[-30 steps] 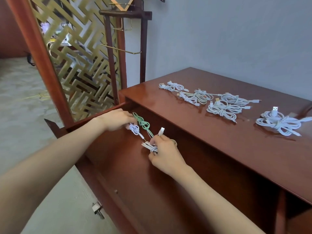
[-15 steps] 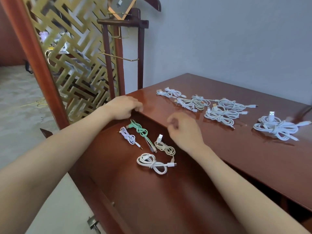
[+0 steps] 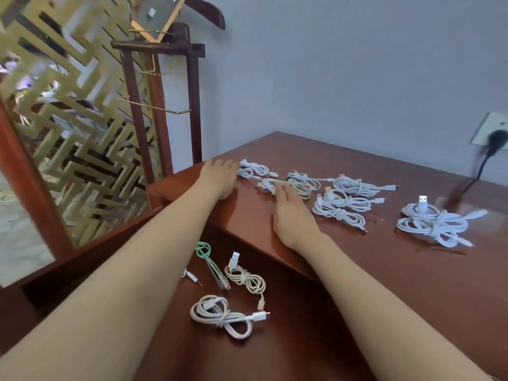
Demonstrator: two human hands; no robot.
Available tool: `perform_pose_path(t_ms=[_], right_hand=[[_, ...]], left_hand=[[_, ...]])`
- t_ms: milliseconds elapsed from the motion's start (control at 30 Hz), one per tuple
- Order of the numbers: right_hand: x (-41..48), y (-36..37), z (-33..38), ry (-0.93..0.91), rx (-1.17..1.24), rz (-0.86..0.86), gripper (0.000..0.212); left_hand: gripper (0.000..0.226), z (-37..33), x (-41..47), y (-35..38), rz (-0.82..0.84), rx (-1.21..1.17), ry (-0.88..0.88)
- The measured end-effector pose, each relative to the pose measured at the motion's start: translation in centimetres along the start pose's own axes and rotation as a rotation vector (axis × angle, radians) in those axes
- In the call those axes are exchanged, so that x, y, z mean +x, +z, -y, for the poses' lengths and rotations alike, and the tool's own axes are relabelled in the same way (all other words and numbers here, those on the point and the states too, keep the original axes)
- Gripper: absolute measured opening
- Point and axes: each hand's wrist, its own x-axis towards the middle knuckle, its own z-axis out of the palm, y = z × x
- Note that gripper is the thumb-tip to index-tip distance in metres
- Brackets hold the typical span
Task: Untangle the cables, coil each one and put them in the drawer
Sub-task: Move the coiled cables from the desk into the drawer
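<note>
Low in the frame, the open drawer [image 3: 275, 353] holds a green cable [image 3: 204, 250], a cream cable [image 3: 247, 279], a white cable [image 3: 220, 317] and a thin jack lead [image 3: 192, 276], each tied in loose loops. Several smooth white bundles [image 3: 341, 213] wait on the glossy wooden top [image 3: 384, 284]. My left hand [image 3: 220, 177] lies flat just beside one, and my right hand [image 3: 291, 215] touches another with straight fingers.

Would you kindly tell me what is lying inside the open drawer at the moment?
Inside the drawer lie a green cable, a cream cable and a white cable, each coiled. A jack plug peeks out; the left forearm covers the rest of its cable.
</note>
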Motion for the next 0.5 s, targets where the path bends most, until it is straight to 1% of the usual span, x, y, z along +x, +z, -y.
perform_pose_path(t_ms=[100,200,267,367,400,500], right_hand=[[0.8,0.4,0.0,0.073,-0.068,0.016,0.058],[1.3,-0.3,0.4,0.065,-0.182,0.03,0.056],[1.4,-0.6,0.7,0.069,-0.183,0.056,0.048],[1.2,-0.3,0.9,0.076,-0.149,0.014,0.041],[1.1,-0.3,0.9,0.07,-0.129,-0.013,0.041],[1.0,-0.4,1.0,0.025,-0.126,-0.058,0.043]], left_hand=[[0.05,-0.5,0.8,0.3,0.008,0.016,0.017],[0.057,0.0,1.1,0.1,-0.013,-0.004,0.056],[0.06,0.8,1.2,0.1,-0.038,0.011,0.113],[0.038,1.9,0.4,-0.3,-0.066,0.033,0.165],[0.036,2.0,0.1,-0.5,-0.091,0.024,0.169],[0.043,2.2,-0.8,-0.5,-0.135,-0.066,0.167]])
